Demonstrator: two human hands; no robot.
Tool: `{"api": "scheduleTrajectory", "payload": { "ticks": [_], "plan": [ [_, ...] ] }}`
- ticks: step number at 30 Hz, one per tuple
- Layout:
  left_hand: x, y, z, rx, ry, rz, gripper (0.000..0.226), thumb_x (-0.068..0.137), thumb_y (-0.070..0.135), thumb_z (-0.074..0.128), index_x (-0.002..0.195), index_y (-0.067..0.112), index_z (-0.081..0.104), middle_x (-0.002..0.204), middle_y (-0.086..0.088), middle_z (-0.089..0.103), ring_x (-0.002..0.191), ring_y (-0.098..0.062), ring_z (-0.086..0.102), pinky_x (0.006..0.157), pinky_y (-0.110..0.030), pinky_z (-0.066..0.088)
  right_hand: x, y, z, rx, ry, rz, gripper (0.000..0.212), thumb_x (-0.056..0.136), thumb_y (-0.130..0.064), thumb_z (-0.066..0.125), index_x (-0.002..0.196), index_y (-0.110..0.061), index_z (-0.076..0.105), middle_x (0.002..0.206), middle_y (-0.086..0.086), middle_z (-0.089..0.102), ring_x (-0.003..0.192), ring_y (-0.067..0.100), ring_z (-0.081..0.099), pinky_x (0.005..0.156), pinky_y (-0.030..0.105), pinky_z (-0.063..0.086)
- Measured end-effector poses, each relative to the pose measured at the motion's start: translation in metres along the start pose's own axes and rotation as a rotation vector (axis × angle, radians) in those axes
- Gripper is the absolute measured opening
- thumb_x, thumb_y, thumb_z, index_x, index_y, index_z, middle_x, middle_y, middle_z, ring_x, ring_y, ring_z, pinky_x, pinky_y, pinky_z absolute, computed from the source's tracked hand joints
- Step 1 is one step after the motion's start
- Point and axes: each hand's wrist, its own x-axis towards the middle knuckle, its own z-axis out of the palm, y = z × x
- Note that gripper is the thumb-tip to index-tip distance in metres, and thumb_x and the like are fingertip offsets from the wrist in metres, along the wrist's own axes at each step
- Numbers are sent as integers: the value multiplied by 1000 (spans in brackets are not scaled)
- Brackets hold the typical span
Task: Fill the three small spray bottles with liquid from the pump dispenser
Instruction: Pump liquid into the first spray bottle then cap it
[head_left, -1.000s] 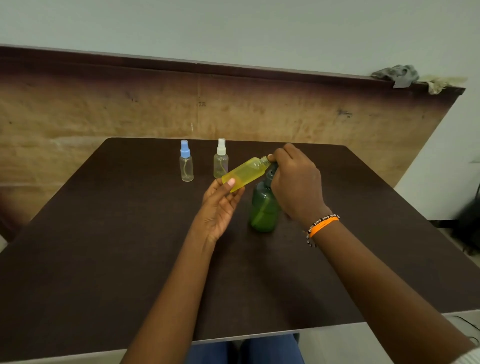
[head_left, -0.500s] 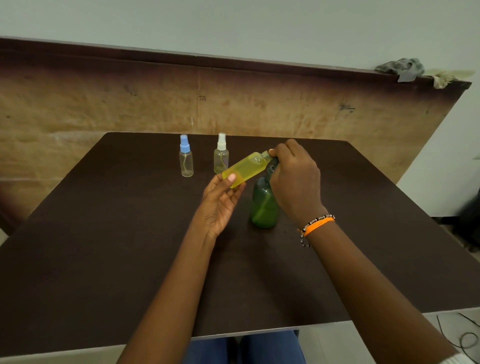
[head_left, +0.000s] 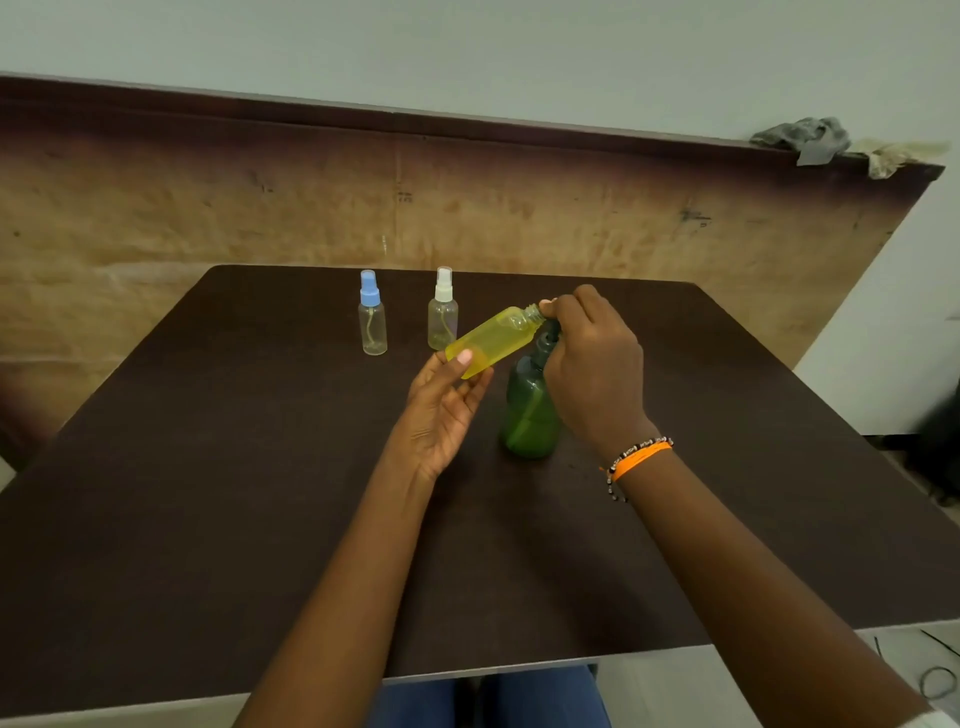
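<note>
A small yellow bottle (head_left: 493, 339) is held up over the dark table (head_left: 208, 467) — it is tilted, with its open neck pointing up and to the right. Its lower end is pinched by the thumb and fingers of the left hand (head_left: 441, 410), which are only a little bent. The right hand (head_left: 592, 374) is curled over the top of the green pump dispenser (head_left: 527, 415), and the pump head is mostly hidden under it. The fingertips of that hand are seen right at the yellow bottle's neck. The dispenser is stood upright on the table. Farther back, two clear spray bottles are stood side by side — one with a blue cap (head_left: 372, 317), one with a white cap (head_left: 442, 312).
</note>
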Motion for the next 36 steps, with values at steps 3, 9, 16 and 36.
{"api": "scheduleTrajectory", "payload": {
  "ticks": [3,9,16,36],
  "plan": [
    [2,-2,-5,-4,-2,-10,26,81,10,56,107,8,56,104,-4,66,91,-11,68,74,-19,54,-12,2,9,-5,37,-5,25,78,0,41,82,3,65,76,13,59,61,26,56,44,24,39],
    [-1,-1,-1,-6,6,-7,31,74,11,57,105,8,56,101,-4,67,88,-10,69,72,-19,54,0,2,0,-23,-8,-38,15,73,1,48,75,-2,63,73,10,58,58,25,56,43,21,34],
    [1,-2,-1,-23,20,-26,31,74,11,57,104,8,57,97,-4,69,87,-11,69,72,-19,55,-6,5,6,-32,16,-31,15,69,10,59,80,2,64,77,13,59,63,27,57,44,24,40],
    [-3,-3,0,-37,17,-46,33,77,10,56,109,7,55,108,-7,63,91,-12,67,74,-19,55,2,7,-2,-32,-52,-80,9,70,5,57,74,-2,60,74,10,58,61,27,57,40,25,37]
  ]
}}
